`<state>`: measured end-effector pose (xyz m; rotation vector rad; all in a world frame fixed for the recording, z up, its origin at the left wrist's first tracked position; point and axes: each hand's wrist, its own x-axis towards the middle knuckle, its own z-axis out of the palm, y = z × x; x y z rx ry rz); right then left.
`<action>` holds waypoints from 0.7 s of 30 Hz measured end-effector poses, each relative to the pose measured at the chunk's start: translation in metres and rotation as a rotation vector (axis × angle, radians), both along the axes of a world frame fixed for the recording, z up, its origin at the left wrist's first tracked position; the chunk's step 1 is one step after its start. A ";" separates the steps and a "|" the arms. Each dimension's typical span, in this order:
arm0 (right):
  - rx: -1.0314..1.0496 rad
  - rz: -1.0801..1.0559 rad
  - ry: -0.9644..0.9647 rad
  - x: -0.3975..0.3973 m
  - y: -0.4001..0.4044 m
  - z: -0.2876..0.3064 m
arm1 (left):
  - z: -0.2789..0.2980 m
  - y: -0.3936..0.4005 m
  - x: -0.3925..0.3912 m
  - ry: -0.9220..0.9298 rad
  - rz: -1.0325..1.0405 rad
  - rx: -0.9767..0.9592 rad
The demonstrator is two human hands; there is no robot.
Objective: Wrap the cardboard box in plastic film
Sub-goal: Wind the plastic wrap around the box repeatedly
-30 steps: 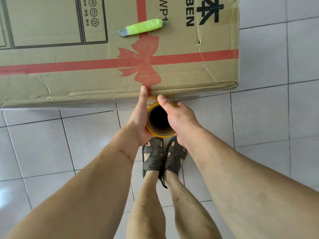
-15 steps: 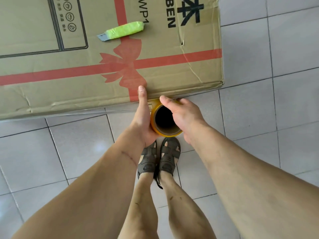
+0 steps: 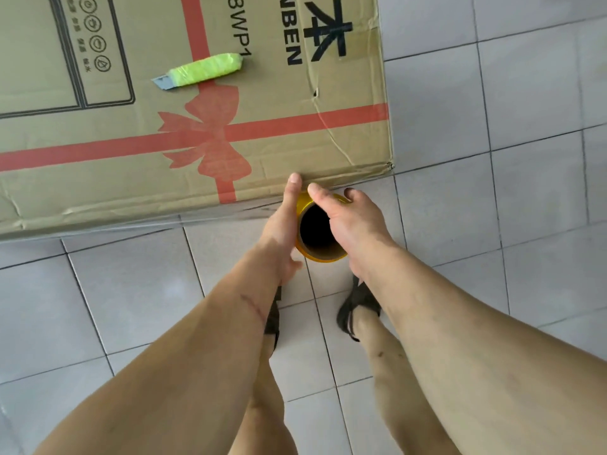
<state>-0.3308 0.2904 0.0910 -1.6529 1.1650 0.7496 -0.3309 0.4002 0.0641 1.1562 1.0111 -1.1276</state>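
A large cardboard box (image 3: 279,133) with a printed red ribbon and bow fills the upper left. Against its near side I hold a roll of plastic film (image 3: 323,256) upright, its dark hollow core facing me. My left hand (image 3: 283,224) lies along the roll's left side, fingers straight, fingertip at the box's top edge. My right hand (image 3: 353,221) grips the roll from the right, thumb over its rim and fingers curled behind it. Clear film shows faintly along the box's lower side, left of the roll.
A utility knife (image 3: 202,71) with a lime-green handle lies on top of the box. The floor is pale grey tile (image 3: 492,208). My sandalled feet (image 3: 356,310) stand just below the roll. The box's right corner (image 3: 390,166) is close to my right hand.
Both hands and the roll have travelled rightwards along the box's near side, away from the bow and towards the right corner. My feet have stepped apart.
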 end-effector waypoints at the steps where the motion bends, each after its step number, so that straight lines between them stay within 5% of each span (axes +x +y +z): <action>1: 0.033 -0.049 0.030 0.000 -0.001 0.000 | -0.003 -0.002 0.002 -0.036 0.005 0.072; 4: 0.137 -0.105 0.075 -0.002 -0.003 -0.003 | -0.009 -0.003 0.009 -0.044 0.107 0.022; 9: 0.056 0.098 0.008 -0.001 -0.024 0.003 | -0.013 -0.019 -0.006 0.066 0.182 -0.150; 14: 0.165 0.063 0.108 -0.003 -0.049 0.002 | -0.022 -0.037 -0.003 -0.047 0.189 0.086; 21: 0.054 0.331 -0.043 0.008 -0.072 -0.005 | -0.011 -0.068 -0.014 0.020 0.222 -0.034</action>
